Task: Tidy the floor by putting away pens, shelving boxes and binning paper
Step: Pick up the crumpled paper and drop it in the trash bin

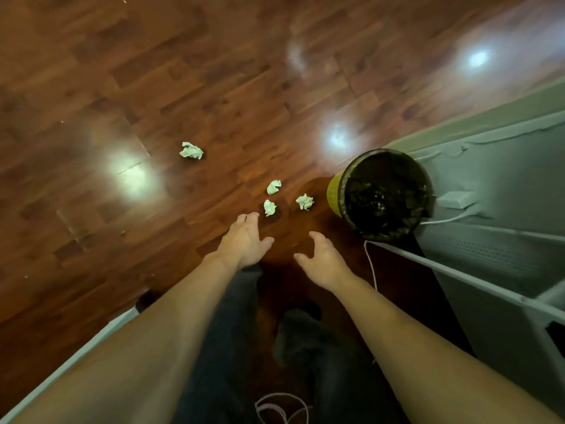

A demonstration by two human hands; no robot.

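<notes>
Several crumpled pale paper balls lie on the dark wooden floor. One paper ball (191,150) sits apart at the far left. Three more cluster nearer: an upper ball (273,187), a lower ball (269,207) and a right ball (304,201). A yellow bin (383,194) with a black liner stands just right of the cluster. My left hand (244,243) reaches out with fingers apart, its fingertips just short of the lower ball. My right hand (322,261) hovers open below the right ball, holding nothing.
A grey-white shelving unit (495,240) runs along the right side behind the bin, with a white cable (371,264) hanging at its corner. A white edge (91,341) crosses the lower left. My dark trousers (305,347) fill the bottom centre.
</notes>
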